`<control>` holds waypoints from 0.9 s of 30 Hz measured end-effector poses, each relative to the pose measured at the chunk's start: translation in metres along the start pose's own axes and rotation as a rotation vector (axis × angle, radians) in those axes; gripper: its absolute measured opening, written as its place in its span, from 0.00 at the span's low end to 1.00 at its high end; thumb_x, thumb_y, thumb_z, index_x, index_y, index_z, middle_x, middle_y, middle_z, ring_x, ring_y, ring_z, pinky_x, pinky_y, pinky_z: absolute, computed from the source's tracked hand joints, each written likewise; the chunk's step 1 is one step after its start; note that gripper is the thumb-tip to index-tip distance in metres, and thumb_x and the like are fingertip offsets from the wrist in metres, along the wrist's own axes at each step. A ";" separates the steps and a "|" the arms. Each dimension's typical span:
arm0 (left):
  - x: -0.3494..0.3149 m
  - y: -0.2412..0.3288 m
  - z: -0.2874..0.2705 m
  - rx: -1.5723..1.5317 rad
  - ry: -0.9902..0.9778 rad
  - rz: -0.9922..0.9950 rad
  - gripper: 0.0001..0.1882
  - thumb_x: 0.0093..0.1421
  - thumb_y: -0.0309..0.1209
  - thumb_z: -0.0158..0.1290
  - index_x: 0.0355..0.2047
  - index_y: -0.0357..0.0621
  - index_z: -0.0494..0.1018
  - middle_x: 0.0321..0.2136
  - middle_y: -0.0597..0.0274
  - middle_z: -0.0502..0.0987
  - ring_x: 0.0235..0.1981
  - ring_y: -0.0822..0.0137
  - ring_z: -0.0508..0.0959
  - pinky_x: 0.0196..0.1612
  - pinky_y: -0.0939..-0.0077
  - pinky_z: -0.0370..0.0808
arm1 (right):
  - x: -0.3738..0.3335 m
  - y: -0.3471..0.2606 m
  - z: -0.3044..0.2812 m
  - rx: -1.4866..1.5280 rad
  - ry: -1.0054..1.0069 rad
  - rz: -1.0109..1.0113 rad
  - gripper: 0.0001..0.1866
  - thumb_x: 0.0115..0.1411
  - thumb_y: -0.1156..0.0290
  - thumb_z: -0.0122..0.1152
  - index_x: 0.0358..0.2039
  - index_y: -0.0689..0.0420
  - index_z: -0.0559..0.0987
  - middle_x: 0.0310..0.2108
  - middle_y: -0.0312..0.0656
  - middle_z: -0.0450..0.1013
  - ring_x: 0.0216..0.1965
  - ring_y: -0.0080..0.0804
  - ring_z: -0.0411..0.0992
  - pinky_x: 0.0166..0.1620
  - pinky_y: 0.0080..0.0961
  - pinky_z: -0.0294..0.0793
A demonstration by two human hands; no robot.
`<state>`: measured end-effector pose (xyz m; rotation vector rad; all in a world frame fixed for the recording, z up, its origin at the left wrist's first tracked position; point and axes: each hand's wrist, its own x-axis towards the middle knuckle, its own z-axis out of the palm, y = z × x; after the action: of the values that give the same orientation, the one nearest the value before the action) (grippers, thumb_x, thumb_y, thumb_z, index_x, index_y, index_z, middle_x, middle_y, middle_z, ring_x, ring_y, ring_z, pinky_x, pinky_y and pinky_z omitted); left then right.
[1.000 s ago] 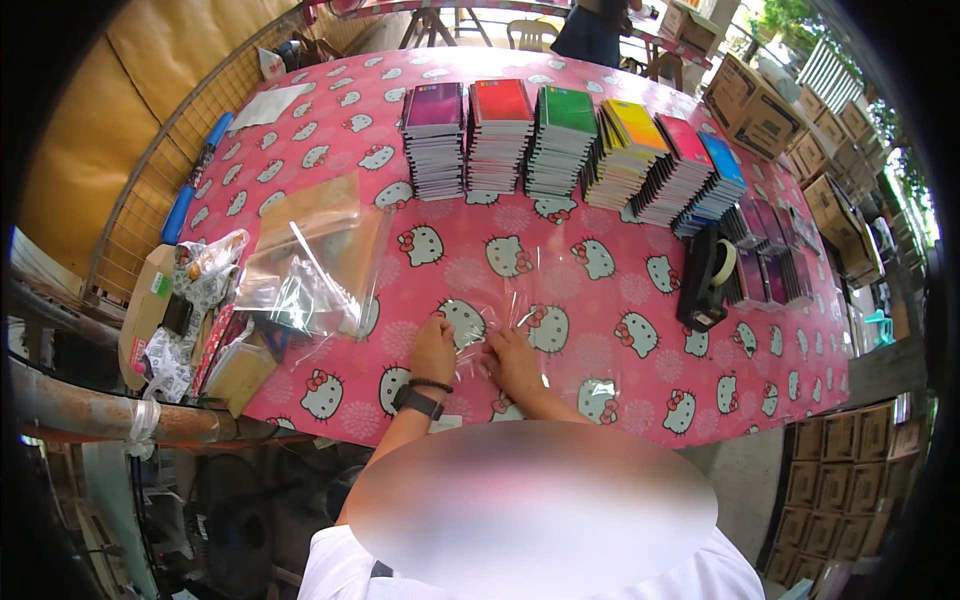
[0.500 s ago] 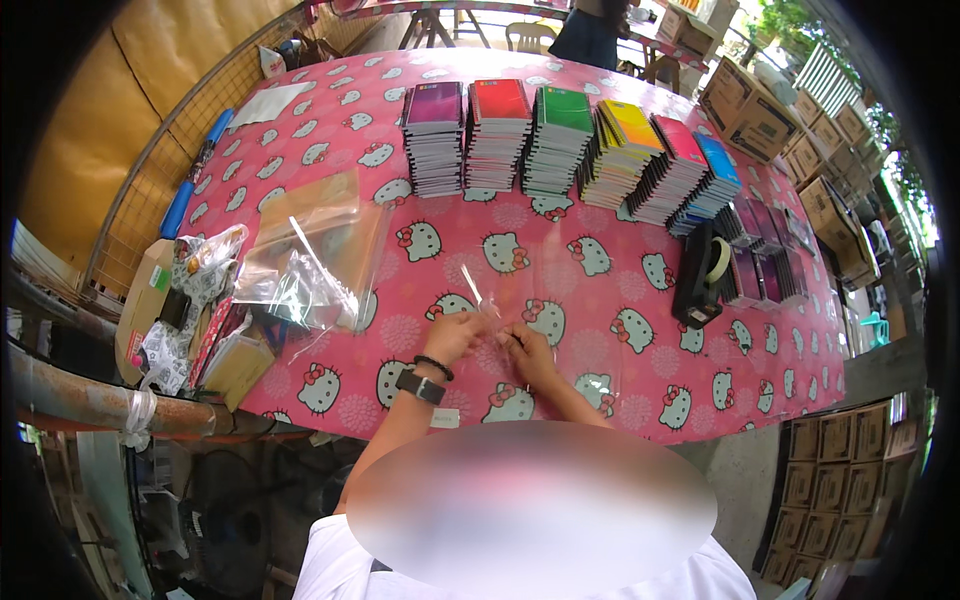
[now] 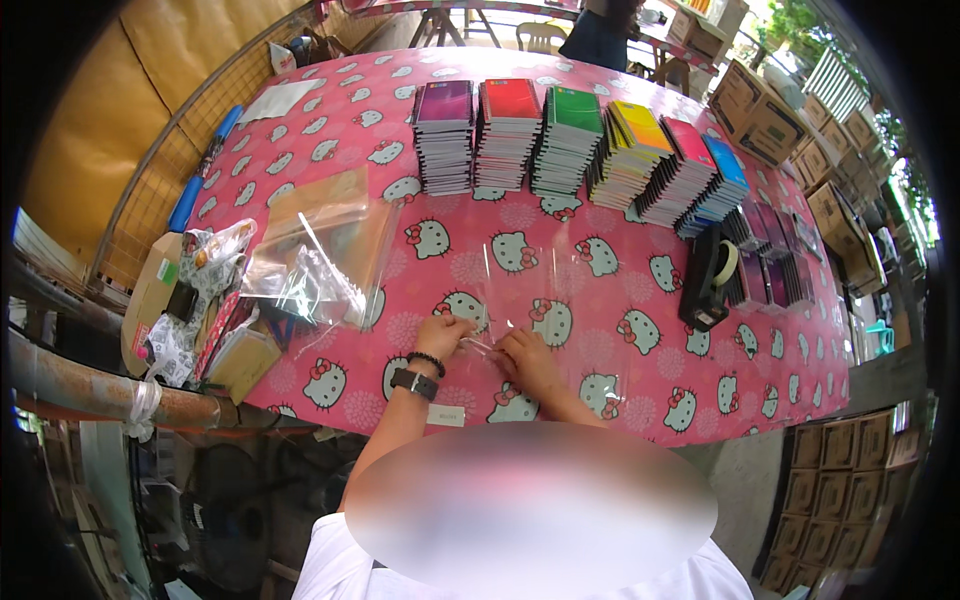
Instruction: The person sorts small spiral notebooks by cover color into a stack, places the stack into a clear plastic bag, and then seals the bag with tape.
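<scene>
A clear plastic bag [image 3: 516,285] lies in front of me, its near edge raised between my hands. My left hand [image 3: 443,338], with a dark watch and a beaded bracelet at the wrist, pinches that edge from the left. On the other side my right hand [image 3: 527,361] has its fingers closed on the same edge. Further clear plastic lies to the right of it, though its outline is hard to see. A small white label [image 3: 446,415] rests by the table's front edge, below my left wrist.
Stacks of spiral notebooks [image 3: 567,145] in several colours stand across the far side. A black tape dispenser [image 3: 708,280] and small purple notebooks [image 3: 770,270] are at right. Plastic bags [image 3: 310,270] and a holder of odds and ends [image 3: 185,310] lie left. Cardboard boxes [image 3: 745,105] stand beyond.
My hands have moved slightly apart and nearer to me, drawing the bag's near edge down. The plastic that stood up between my fingers now lies flatter. The view has shifted a little.
</scene>
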<state>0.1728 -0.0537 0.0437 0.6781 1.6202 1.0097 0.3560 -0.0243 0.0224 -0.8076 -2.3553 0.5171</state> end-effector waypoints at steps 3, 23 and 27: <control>0.001 -0.006 -0.005 0.221 0.007 0.115 0.12 0.51 0.37 0.58 0.24 0.40 0.74 0.16 0.67 0.73 0.15 0.77 0.70 0.19 0.83 0.66 | -0.001 -0.005 -0.001 0.018 -0.020 0.055 0.10 0.47 0.66 0.61 0.31 0.55 0.76 0.29 0.40 0.69 0.36 0.39 0.66 0.39 0.34 0.63; -0.010 -0.008 -0.231 0.014 0.824 0.448 0.19 0.55 0.45 0.55 0.19 0.42 0.68 0.11 0.70 0.66 0.12 0.79 0.64 0.15 0.83 0.60 | -0.048 0.110 -0.223 1.497 0.991 0.138 0.07 0.55 0.67 0.54 0.30 0.57 0.71 0.35 0.43 0.72 0.35 0.30 0.71 0.42 0.29 0.73; -0.019 -0.005 -0.252 -0.083 1.082 0.421 0.21 0.55 0.47 0.54 0.20 0.40 0.68 0.11 0.66 0.68 0.09 0.76 0.66 0.10 0.83 0.62 | 0.004 0.028 -0.239 0.361 0.655 0.203 0.04 0.53 0.72 0.55 0.28 0.57 0.72 0.35 0.40 0.71 0.34 0.24 0.70 0.39 0.24 0.71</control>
<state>-0.0628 -0.1408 0.0688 0.4186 2.3673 1.9517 0.5181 0.0388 0.1888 -0.8815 -1.5387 0.6236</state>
